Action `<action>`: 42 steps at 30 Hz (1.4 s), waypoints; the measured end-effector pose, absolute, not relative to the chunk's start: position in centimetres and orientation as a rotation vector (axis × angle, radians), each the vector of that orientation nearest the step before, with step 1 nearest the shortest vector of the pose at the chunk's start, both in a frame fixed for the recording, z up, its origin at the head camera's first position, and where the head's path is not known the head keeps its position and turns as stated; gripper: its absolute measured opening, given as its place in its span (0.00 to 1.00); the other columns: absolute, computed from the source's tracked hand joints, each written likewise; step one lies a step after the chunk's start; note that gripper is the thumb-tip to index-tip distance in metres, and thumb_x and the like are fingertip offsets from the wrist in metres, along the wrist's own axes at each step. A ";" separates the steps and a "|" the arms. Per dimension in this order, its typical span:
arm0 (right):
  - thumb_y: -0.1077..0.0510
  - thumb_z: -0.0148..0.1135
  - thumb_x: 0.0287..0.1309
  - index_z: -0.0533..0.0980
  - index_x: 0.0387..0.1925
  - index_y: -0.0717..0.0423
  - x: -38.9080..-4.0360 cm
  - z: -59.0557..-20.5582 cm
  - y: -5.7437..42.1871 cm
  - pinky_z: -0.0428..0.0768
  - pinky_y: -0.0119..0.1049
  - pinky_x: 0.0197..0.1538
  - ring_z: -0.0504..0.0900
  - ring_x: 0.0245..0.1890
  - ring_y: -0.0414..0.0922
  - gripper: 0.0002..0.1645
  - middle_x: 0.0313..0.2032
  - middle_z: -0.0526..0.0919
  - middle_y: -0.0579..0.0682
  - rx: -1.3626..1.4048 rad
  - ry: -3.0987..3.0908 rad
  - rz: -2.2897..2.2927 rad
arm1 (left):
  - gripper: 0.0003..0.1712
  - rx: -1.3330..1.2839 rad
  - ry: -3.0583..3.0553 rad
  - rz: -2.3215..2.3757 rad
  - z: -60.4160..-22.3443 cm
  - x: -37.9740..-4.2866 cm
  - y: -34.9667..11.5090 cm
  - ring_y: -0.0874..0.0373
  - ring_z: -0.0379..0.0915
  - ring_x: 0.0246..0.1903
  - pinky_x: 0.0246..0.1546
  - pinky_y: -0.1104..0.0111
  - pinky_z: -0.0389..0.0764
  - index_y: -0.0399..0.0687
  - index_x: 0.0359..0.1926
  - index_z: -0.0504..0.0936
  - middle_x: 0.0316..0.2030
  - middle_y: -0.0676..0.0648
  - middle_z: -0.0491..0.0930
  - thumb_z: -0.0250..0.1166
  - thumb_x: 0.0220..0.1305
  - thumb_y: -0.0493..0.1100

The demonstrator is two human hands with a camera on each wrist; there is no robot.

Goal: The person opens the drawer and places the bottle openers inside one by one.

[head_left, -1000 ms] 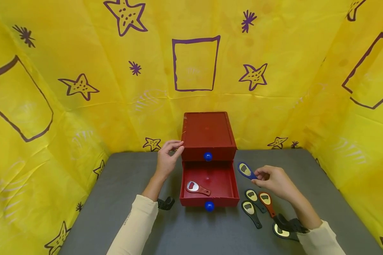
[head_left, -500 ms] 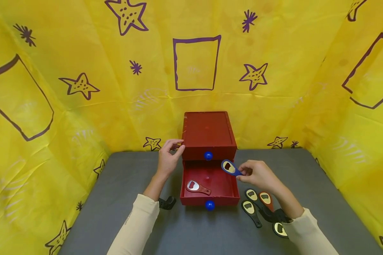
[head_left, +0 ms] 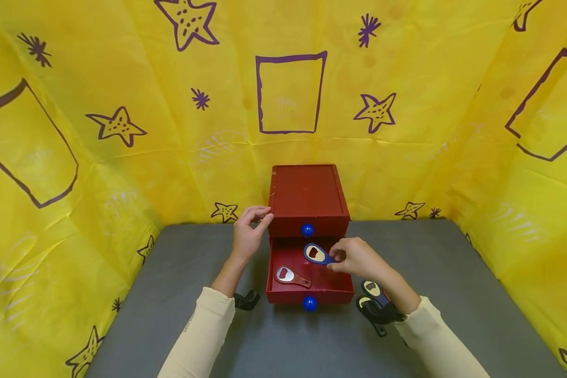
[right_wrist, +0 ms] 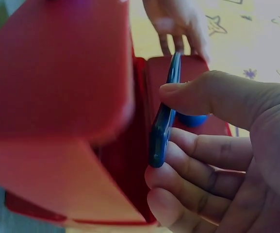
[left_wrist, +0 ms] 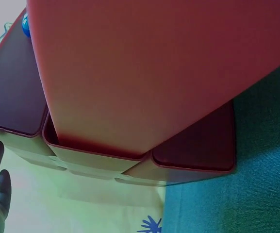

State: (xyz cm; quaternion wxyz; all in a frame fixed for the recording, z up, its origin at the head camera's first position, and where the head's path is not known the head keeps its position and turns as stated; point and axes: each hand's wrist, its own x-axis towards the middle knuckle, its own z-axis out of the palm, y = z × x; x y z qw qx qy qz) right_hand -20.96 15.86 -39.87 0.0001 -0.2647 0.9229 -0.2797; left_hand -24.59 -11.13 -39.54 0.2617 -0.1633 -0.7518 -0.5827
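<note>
In the head view, my right hand (head_left: 361,258) pinches a blue bottle opener (head_left: 322,256) by its handle. The opener's cream head with its cut-out points left, over the pulled-out lower drawer (head_left: 285,297). Seen edge-on in the right wrist view, the blue opener (right_wrist: 158,141) sits between the thumb (right_wrist: 188,97) and curled fingers. A red bottle opener (head_left: 293,277) with a silver head lies inside the drawer, towards its front left. At the red cabinet's (head_left: 307,191) upper left front corner, my left hand (head_left: 248,236) touches the side with extended fingers.
More bottle openers, including a dark one (head_left: 372,287), lie on the grey table (head_left: 193,315) right of the drawer, partly hidden by my right wrist. The upper drawer is closed, with a blue knob (head_left: 307,230). Yellow patterned cloth (head_left: 283,152) walls in the table.
My right hand has carried the blue bottle opener leftward, from beside the cabinet to above the drawer. My left hand has stayed at the cabinet corner.
</note>
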 end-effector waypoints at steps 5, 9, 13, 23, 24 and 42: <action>0.56 0.75 0.45 0.83 0.28 0.57 -21.2 -40.4 14.5 0.74 0.27 0.31 0.73 0.26 0.36 0.10 0.23 0.81 0.44 -0.808 2.896 -0.837 | 0.12 -0.442 -2.040 -1.601 -39.7 -24.7 -11.2 0.53 0.76 0.43 0.45 0.81 0.75 0.28 0.44 0.84 0.43 0.31 0.81 0.67 0.60 0.32; 0.55 0.75 0.45 0.83 0.28 0.57 -21.4 -40.8 13.4 0.74 0.29 0.31 0.73 0.25 0.37 0.11 0.22 0.81 0.43 -0.755 2.890 -0.845 | 0.12 -0.442 -2.028 -1.615 -39.8 -24.7 -11.2 0.64 0.74 0.42 0.45 0.81 0.75 0.27 0.44 0.84 0.43 0.31 0.80 0.67 0.60 0.32; 0.55 0.75 0.45 0.83 0.26 0.57 -21.5 -41.1 12.4 0.73 0.28 0.30 0.72 0.23 0.36 0.10 0.20 0.80 0.43 -0.732 2.886 -0.867 | 0.12 -0.446 -2.014 -1.615 -39.9 -24.8 -11.2 0.64 0.74 0.42 0.45 0.80 0.76 0.27 0.43 0.84 0.43 0.30 0.81 0.67 0.59 0.32; 0.56 0.76 0.45 0.81 0.23 0.56 -21.9 -41.9 10.3 0.71 0.29 0.27 0.71 0.22 0.39 0.10 0.19 0.79 0.44 -0.555 2.926 -0.930 | 0.12 -0.439 -1.993 -1.638 -39.8 -24.8 -11.1 0.65 0.74 0.42 0.45 0.82 0.75 0.26 0.43 0.84 0.44 0.29 0.80 0.67 0.59 0.31; 0.56 0.76 0.45 0.81 0.23 0.56 -22.0 -42.0 10.1 0.70 0.30 0.27 0.71 0.22 0.40 0.11 0.19 0.79 0.45 -0.533 2.926 -0.931 | 0.12 -0.439 -1.991 -1.640 -39.8 -24.8 -11.1 0.65 0.74 0.42 0.45 0.82 0.75 0.26 0.43 0.84 0.44 0.29 0.80 0.67 0.59 0.31; 0.55 0.75 0.47 0.75 0.14 0.55 -22.3 -43.4 8.7 0.65 0.33 0.24 0.69 0.19 0.44 0.18 0.15 0.71 0.46 -0.416 2.944 -0.709 | 0.12 -0.452 -1.991 -1.654 -40.0 -24.9 -11.3 0.69 0.73 0.42 0.44 0.83 0.74 0.26 0.43 0.84 0.44 0.29 0.80 0.67 0.60 0.31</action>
